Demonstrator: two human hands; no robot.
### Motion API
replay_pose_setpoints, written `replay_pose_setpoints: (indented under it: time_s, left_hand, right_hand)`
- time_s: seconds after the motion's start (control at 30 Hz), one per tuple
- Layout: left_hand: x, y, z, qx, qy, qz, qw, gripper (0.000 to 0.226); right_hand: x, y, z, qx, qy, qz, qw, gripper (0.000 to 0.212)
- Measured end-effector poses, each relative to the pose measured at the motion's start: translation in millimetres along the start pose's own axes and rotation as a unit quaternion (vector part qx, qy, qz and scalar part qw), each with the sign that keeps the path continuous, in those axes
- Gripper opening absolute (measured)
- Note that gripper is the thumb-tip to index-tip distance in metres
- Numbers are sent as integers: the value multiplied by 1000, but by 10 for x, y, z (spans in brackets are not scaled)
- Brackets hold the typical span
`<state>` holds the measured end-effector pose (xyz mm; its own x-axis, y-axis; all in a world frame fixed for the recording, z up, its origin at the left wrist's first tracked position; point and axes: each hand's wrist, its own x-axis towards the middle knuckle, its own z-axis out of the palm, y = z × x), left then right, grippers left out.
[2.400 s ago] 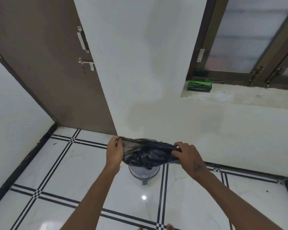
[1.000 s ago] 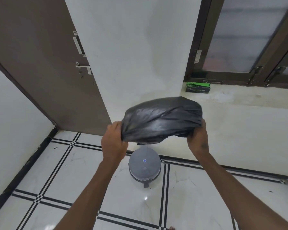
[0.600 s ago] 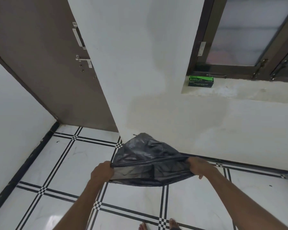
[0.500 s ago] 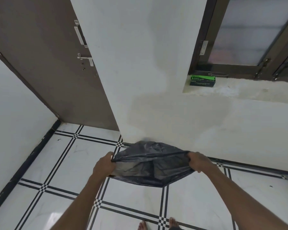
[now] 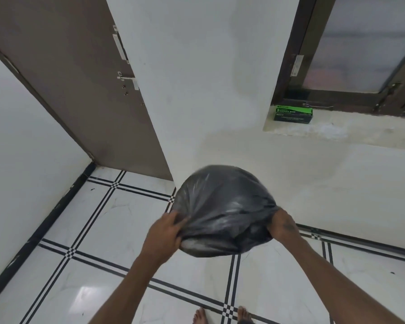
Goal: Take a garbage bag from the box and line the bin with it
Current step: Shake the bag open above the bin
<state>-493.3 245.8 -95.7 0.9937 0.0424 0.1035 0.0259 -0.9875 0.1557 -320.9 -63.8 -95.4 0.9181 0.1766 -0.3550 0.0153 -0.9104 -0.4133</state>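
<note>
1. The garbage bag [image 5: 222, 206] is black, thin and glossy, puffed out into a rounded dome with air inside, its skin creased and catching pale highlights.
2. It hangs in the air above the tiled floor [image 5: 103, 230], in front of the white wall, held between both hands with its mouth turned down and toward the person.
3. The left hand [image 5: 165, 232] is clenched on the bag's left edge, fingers curled into gathered plastic.
4. The right hand [image 5: 283, 229] grips the right edge the same way, closed on bunched film.
5. The bin cannot be seen; the bag covers that patch of floor.
6. The green and black box [image 5: 293, 114] of garbage bags sits on the window ledge [image 5: 360, 132], well apart from the hands.
7. Bare toes show at the lower edge.
</note>
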Motion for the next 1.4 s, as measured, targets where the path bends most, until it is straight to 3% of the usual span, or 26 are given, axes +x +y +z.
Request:
replay_pose_setpoints:
  time_s: [0.1, 0.17, 0.3, 0.4, 0.5, 0.63, 0.73, 0.9, 1.1, 1.4]
  left_hand:
    - [-204, -28, 214, 42, -243, -129, 960, 43]
    - [-301, -48, 256, 43, -297, -199, 933, 38]
    - [-288, -123, 178, -45, -266, -252, 929, 31]
    - [-147, -366, 94, -131, -224, -303, 917, 32]
    - [20, -698, -30, -206, -149, -336, 907, 36]
    - [180, -1037, -254, -220, -49, -315, 922, 25]
    - [211, -1203, -316, -194, -8, -289, 937, 17]
    - [305, -1416, -329, -105, -24, -194, 975, 15]
    - [348, -1607, -308, -153, -11, -205, 967, 19]
    - [676, -1737, -292, -165, -6, -205, 965, 19]
  right_hand:
    - [33, 105, 40, -97, -92, -18, 991, 27]
    - [57, 123, 47, -103, -113, -30, 988, 24]
    - [153, 10, 110, -110, -166, -39, 979, 6]
    - [307, -173, 214, -75, -179, -52, 980, 13]
    - [403, -416, 295, -31, -142, -60, 988, 32]
    - [385, -721, 415, 14, -70, -61, 996, 23]
    - [351, -847, 496, 34, -74, -54, 995, 19]
    - [396, -933, 500, 74, -189, -71, 977, 17]
    - [573, -1074, 494, 127, -111, -35, 985, 16]
    - [786, -1144, 530, 156, -97, -23, 983, 19]
